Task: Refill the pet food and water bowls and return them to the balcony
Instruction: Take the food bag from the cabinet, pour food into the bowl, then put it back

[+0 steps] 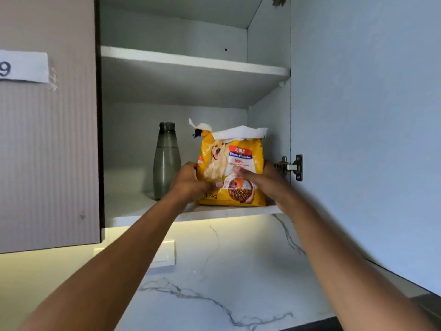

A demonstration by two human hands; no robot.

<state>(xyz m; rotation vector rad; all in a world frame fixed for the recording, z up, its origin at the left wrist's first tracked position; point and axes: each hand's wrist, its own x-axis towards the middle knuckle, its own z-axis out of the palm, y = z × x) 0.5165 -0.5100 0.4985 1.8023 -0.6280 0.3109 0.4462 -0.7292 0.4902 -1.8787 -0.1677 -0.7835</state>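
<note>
- Head view: an upper cupboard stands with its door (365, 115) swung wide to the right, and both arms reach up into the lower compartment.
- The dog food bag (232, 173), yellow with a dog printed on it, stands upright on the lower shelf (133, 206), near the shelf's front edge and toward its right end, close to the cupboard's right wall. Its torn top is folded over, showing white.
- The left hand (188, 181) is pressed on the bag's lower left side, with the thumb across the front; the grip is closed on the bag.
- The right hand (265, 180) has its thumb lying across the printed front and the rest of the hand wrapped round the right edge; this grip too is closed on the bag. The fingers behind the bag are hidden.
- A grey bottle (166, 161) stands upright just beside the bag on its left, at the back of the same shelf. The left hand is close to it.
- The upper shelf (191, 60) shows nothing on it from here.
- No bowls are in sight, nor the balcony.
- Step in hand, as I judge it: handling the food at the cupboard; whether the bag is coming out or going in cannot be told.
- If it is coming out, the next move calls for lifting the bag clear of the front edge with both hands, kept upright so the loose top spills nothing and the bottle is not knocked.
</note>
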